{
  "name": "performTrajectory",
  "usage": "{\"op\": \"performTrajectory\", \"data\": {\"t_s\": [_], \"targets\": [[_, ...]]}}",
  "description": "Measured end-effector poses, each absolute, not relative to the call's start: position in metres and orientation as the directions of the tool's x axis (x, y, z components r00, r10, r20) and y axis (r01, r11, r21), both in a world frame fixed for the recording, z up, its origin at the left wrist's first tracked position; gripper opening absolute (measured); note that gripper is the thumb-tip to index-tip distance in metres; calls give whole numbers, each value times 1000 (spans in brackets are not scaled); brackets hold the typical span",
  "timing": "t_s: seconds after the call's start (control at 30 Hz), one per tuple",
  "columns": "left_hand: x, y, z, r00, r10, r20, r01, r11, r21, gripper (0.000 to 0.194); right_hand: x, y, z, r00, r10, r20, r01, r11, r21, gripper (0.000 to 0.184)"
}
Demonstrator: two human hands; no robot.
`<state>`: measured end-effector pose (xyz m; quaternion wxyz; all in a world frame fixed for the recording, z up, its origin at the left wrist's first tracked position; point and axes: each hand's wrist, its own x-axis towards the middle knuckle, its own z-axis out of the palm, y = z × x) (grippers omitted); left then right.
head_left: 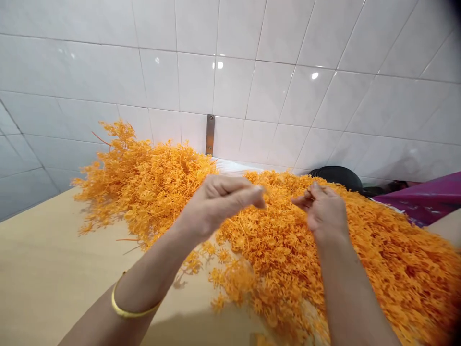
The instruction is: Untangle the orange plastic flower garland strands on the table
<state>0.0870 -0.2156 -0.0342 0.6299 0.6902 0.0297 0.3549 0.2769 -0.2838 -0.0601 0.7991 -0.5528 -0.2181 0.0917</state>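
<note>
White tiles cover the wall (234,86), and a metal strip (210,134) is fixed on it, just behind the pale table (43,264). On this table lie many orange flowers, which look like plastic: a smaller heap (154,182) on the left, and a bigger heap (281,240) from the middle to the right. Some loose flowers (234,281) lie at the near edge of the bigger heap. Behind it, at the right, are a black round thing (338,178) and a purple cloth (432,192). Both hands are above the flowers, apart from each other. The left hand (216,202), with a yellow bangle (126,313) on its forearm, has the thumb pressed to the bent fingers; its tips are blurred, so I cannot tell if something thin is between them. The right hand (328,209) is also closed in a pinch, over the bigger heap, but what it may hold is too unclear to name. I judge that each flower is very light, with soft, bendable petals and a somewhat stiffer stem (127,240). The petals probably catch on their neighbours, and thin parts could tear if pulled hard. It seems best to take one by the stem, close under the head, with two fingertips, and to free it gently.
</note>
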Motion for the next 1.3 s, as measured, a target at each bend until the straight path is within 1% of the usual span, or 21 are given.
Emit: {"op": "performTrajectory", "data": {"t_s": [0.03,0.1,0.17,0.23,0.3,0.4,0.47,0.53,0.57,0.63,0.73,0.83,0.87,0.93,1.03,1.17,1.23,1.3], "targets": [[84,-211,-32,698,542,469,-442,-189,877,20,285,-287,-60,890,374,262,130,343,-930,17],[82,-203,-30,627,628,460,-504,-123,855,22,289,-290,-59,835,423,353,275,235,-932,11],[83,-198,-31,619,652,438,-526,-70,848,21,279,-288,-59,710,554,435,457,108,-883,18],[86,-198,-34,636,641,431,-526,-49,849,21,264,-283,-60,561,694,451,584,55,-810,24],[88,-201,-36,654,626,425,-521,-36,853,22,249,-279,-61,409,800,439,607,121,-785,28],[90,-206,-37,655,627,421,-525,-22,851,22,230,-277,-63,135,914,383,540,257,-801,37],[89,-205,-35,629,646,432,-548,-25,836,21,222,-275,-67,-16,952,307,555,264,-789,43],[87,-202,-32,575,683,451,-589,-38,808,20,219,-273,-71,-98,974,205,633,220,-742,38],[85,-200,-30,540,707,457,-609,-46,792,19,219,-273,-72,-110,981,162,669,193,-718,33],[81,-193,-27,471,755,455,-638,-64,767,19,223,-273,-71,-100,987,129,705,162,-691,28],[78,-185,-27,427,791,438,-624,-93,776,21,236,-280,-63,-48,986,160,685,149,-713,30],[80,-183,-30,457,779,430,-546,-136,827,26,247,-290,-53,20,985,172,688,112,-717,34],[82,-183,-32,468,772,430,-509,-162,845,26,248,-293,-51,42,981,188,697,105,-709,34],[86,-185,-36,484,756,441,-429,-234,872,25,248,-296,-48,83,965,247,718,114,-686,27],[92,-186,-43,496,730,470,-317,-352,881,23,244,-298,-44,124,927,355,764,139,-630,21],[94,-184,-47,471,741,479,-247,-411,878,22,241,-301,-42,143,887,438,838,127,-530,18],[91,-187,-44,387,757,526,-226,-475,851,21,241,-301,-42,162,865,474,882,88,-462,18],[88,-194,-38,198,748,634,-198,-603,773,36,241,-302,-43,185,835,518,924,31,-380,17]]}}
